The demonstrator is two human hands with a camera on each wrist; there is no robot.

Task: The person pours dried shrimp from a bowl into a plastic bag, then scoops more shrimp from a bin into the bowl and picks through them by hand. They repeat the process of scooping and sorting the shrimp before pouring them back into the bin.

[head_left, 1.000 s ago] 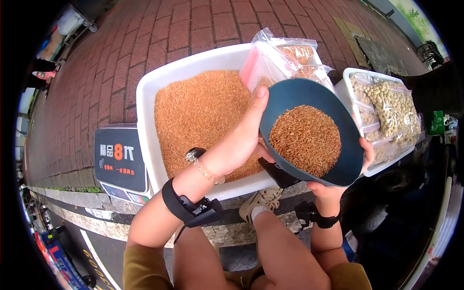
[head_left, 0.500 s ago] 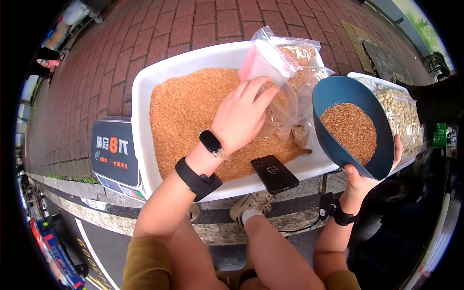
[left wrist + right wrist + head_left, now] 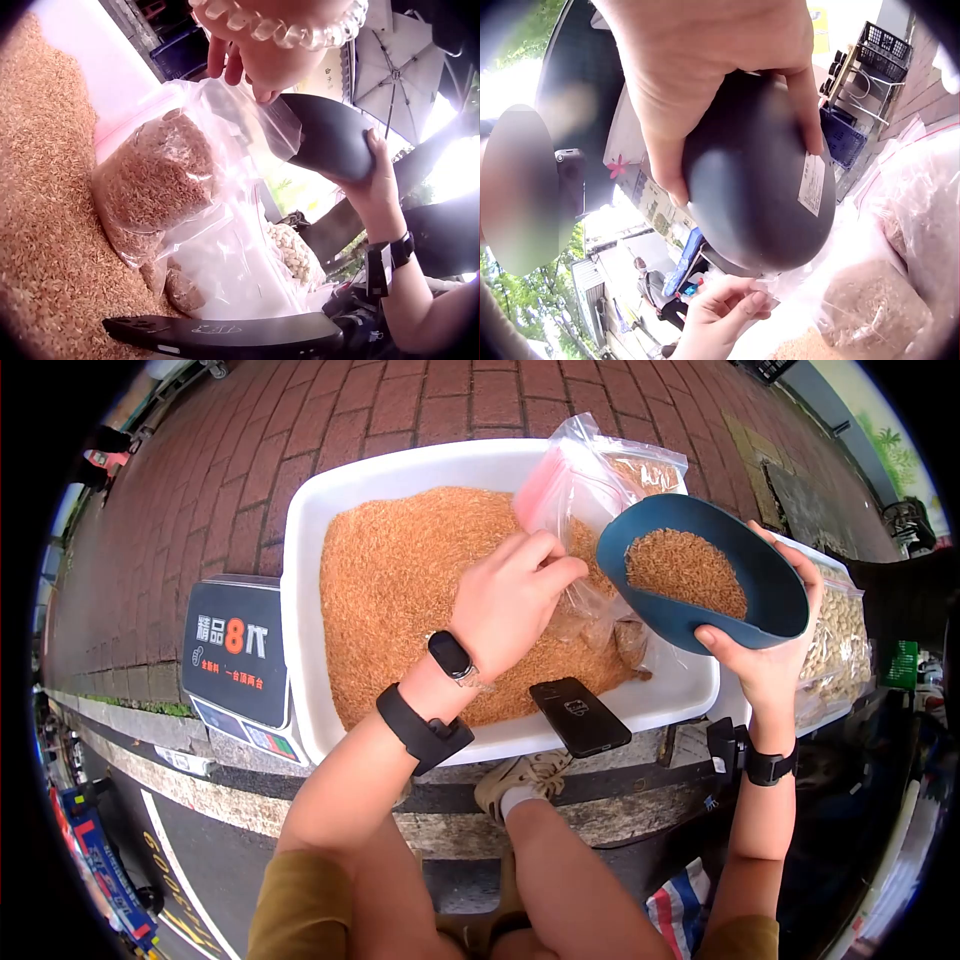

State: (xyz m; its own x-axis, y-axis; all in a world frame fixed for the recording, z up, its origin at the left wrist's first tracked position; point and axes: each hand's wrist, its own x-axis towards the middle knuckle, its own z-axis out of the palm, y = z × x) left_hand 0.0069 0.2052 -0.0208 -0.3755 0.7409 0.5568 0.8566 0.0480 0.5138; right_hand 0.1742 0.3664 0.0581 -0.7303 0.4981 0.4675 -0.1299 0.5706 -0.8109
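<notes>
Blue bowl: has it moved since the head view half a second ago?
Yes. Against the white tub, the blue bowl has shifted leftward and farther from the person.

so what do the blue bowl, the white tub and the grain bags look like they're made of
Blue bowl: probably plastic, satin finish; smooth with a soft sheen, though coated metal can't be ruled out.
White tub: likely rigid moulded plastic, given its rounded corners and even, opaque colour.
Grain bags: thin, glossy clear plastic film, creased and catching highlights, with grain showing through.
</notes>
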